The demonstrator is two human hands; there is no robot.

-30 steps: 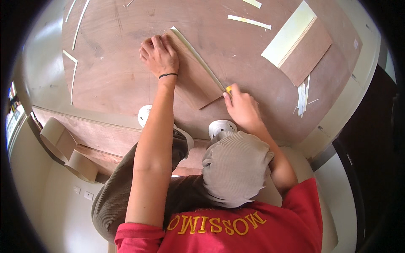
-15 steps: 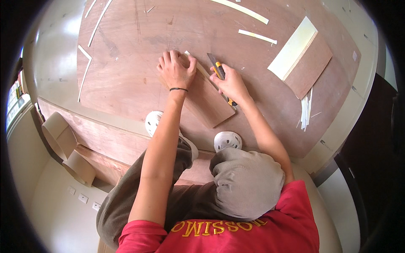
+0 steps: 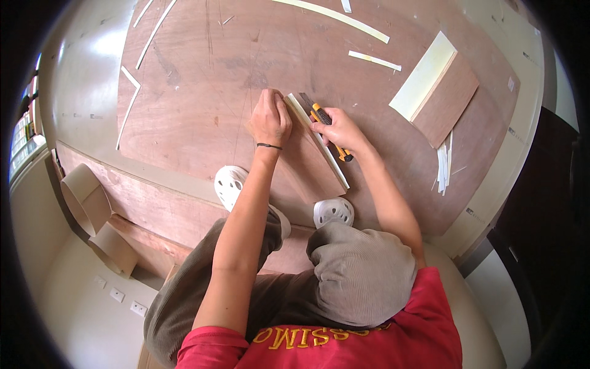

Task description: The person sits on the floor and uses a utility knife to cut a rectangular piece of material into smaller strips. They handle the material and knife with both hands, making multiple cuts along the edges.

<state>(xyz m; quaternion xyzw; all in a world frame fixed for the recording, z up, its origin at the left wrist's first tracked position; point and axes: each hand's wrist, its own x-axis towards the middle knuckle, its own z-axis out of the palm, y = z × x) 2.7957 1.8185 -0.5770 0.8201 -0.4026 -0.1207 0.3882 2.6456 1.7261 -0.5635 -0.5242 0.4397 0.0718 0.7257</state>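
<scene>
I am pinning the thin, bendy wood sheet [image 3: 304, 163] flat with my left hand [image 3: 270, 118] while my right hand [image 3: 337, 128] is gripping the knife [image 3: 329, 126] beside its pale edge.

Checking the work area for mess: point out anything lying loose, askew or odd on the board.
Loose pale offcut strips lie scattered: a long one and a short one at the far side, thin ones at the left, a bunch at the right. The right hand holds a utility knife with blade out, beside the left hand.

Both arms reach forward, left hand [image 3: 270, 120] pressed flat, right hand [image 3: 339, 130] closed in a grip.
</scene>
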